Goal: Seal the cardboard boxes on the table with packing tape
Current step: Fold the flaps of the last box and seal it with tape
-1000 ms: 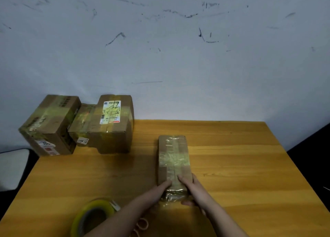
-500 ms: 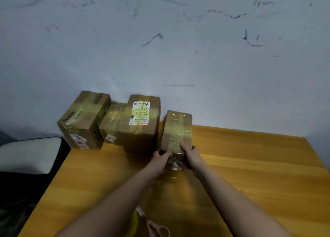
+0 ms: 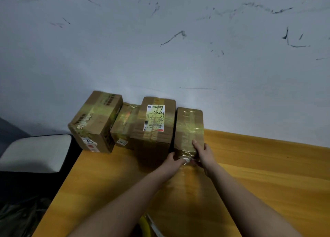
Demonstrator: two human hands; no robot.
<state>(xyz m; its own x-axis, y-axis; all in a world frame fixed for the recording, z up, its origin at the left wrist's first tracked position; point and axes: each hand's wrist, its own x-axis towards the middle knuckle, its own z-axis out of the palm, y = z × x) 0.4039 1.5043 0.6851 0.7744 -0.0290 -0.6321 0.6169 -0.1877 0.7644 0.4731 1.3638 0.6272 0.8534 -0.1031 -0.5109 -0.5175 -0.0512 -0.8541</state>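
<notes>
Now both hands grip the taped box at its near end: left hand low, right hand curled over top; its long axis runs away toward the wall.

Your tabletop is orange-yellow wood, grain running roughly left-right, back edge against the wall. Four taped cardboard boxes sit in a row along that back-left edge. Far-left box is angled and overhangs the left corner. Next, a low small box is wedged between it and the labelled box, which carries a white shipping label on top. The rightmost box sits just beside the labelled one; I can't tell if they touch. At the near edge you've got a sliver of a yellow tape roll, mostly cut off by the frame.
</notes>
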